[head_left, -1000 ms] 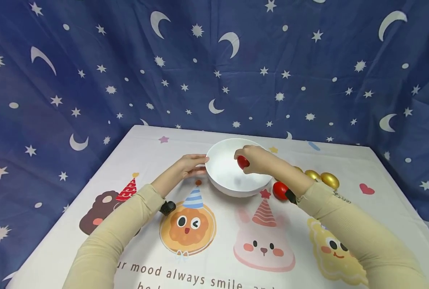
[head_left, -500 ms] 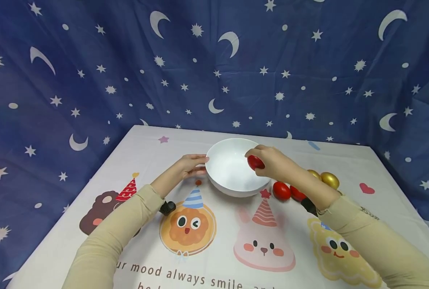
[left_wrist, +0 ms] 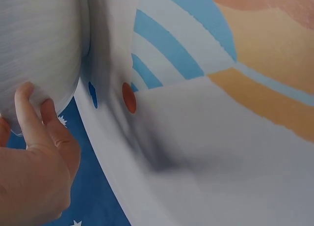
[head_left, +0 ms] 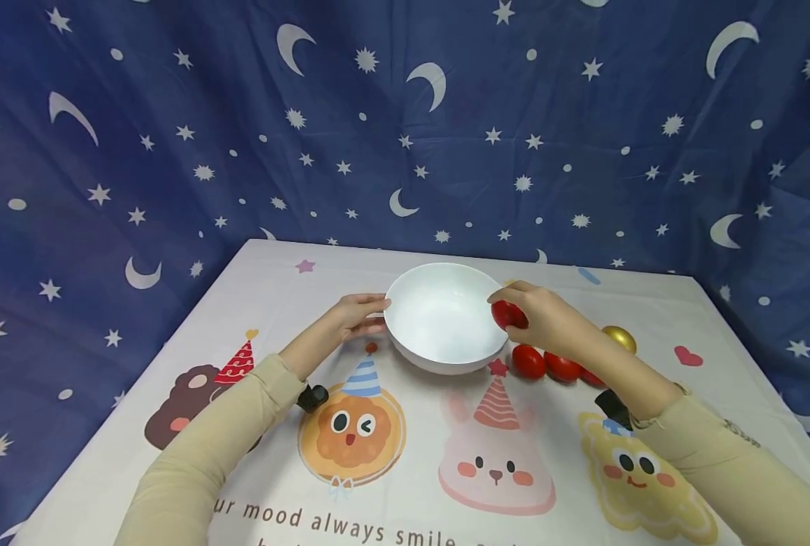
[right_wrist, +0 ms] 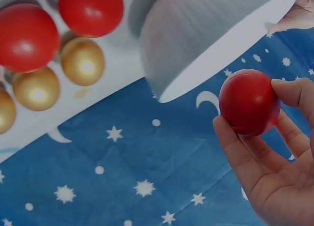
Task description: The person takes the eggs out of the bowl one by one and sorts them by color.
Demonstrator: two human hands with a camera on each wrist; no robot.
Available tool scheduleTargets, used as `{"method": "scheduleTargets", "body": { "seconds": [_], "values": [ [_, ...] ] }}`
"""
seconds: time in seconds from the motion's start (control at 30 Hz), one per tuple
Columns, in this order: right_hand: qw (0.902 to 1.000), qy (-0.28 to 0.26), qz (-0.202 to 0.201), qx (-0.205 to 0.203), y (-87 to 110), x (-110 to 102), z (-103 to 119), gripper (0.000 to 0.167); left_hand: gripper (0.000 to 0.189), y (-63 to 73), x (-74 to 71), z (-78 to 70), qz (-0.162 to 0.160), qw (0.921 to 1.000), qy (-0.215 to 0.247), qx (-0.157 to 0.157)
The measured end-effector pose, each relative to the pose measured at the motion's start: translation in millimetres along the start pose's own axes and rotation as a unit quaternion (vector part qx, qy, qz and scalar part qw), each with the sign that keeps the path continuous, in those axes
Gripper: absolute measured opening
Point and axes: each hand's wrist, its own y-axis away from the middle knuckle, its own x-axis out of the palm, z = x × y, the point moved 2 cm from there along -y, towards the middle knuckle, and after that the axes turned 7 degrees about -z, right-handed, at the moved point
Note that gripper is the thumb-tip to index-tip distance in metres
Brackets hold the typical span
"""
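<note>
My left hand touches the left side of a white bowl, its fingers resting on the outer wall in the left wrist view. At the bowl's right rim, my right hand holds a glossy red egg between thumb and fingers. In the right wrist view this red egg is clear of the bowl. No eggs show inside the bowl.
Several red eggs lie in a row right of the bowl, partly under my right forearm. Behind them is a gold egg; several gold eggs show in the right wrist view. A printed white cloth covers the table before a blue curtain.
My right hand has moved right with the red egg, from over the bowl's middle to its right rim. More red eggs show below the forearm. The left hand stays at the bowl.
</note>
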Motion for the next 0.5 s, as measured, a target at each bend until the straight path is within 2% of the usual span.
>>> {"method": "scheduleTargets", "body": {
  "seconds": [0.5],
  "values": [
    [0.9997, 0.016, -0.016, 0.008, 36.7, -8, -34, 0.045, 0.047, 1.5, -0.3, 1.2, -0.007, 1.0000, 0.004, 0.001]
  ]
}}
